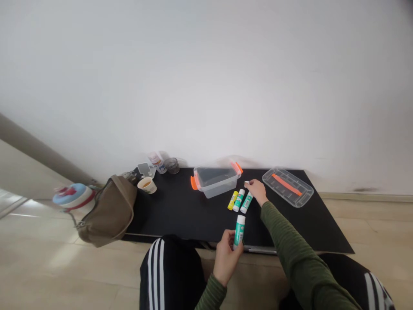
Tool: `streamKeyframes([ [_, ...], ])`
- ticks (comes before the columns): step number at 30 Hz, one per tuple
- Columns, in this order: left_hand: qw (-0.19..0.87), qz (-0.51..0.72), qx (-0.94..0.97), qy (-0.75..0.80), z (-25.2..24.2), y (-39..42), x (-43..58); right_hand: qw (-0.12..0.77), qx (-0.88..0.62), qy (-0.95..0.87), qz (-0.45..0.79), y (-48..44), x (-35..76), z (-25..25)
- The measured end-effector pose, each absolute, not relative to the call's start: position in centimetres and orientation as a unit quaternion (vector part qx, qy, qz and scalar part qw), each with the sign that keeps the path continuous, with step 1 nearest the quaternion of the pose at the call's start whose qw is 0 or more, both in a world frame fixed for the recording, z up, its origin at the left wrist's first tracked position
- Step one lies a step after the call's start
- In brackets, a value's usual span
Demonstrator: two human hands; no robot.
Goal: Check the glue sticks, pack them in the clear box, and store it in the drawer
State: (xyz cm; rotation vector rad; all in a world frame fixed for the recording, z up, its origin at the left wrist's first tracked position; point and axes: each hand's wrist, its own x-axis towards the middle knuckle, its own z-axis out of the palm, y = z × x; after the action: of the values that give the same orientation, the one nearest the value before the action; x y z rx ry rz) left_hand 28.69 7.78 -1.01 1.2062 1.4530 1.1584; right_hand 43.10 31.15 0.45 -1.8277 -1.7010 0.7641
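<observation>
My left hand is closed around a green glue stick, held upright with its white cap on top, near the table's front edge. My right hand reaches over the black table, thumb and fingers pinched on a small white cap-like piece. Whether that piece belongs to another glue stick cannot be made out. Just below those fingers lies a green-and-white glue stick, its upper end partly covered by the hand. Beside it are a second green-and-white stick and a yellow one.
A clear plastic box with orange latches stands open behind the sticks. Its lid, with an orange handle, lies to the right. At the left are a paper cup, a dark glass, a bottle and a brown bag.
</observation>
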Motion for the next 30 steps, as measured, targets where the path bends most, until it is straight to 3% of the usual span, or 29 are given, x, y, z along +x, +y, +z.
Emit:
streamKeyframes([
  [4, 0.486, 0.479, 0.456, 0.572, -1.1, 8.5, 29.2, 0.316, -0.611, -0.632, 0.356, 29.0, 45.5, 1.4],
  [10, 0.492, 0.473, 0.476, 0.555, -0.1, 9.8, 29.2, 0.354, -0.403, -0.603, 0.591, 23.1, 50.0, 2.9],
  [30, 0.367, 0.386, 0.637, 0.558, 4.0, 9.8, 27.9, 0.329, -0.411, -0.696, 0.488, 17.2, 51.5, 6.2],
])
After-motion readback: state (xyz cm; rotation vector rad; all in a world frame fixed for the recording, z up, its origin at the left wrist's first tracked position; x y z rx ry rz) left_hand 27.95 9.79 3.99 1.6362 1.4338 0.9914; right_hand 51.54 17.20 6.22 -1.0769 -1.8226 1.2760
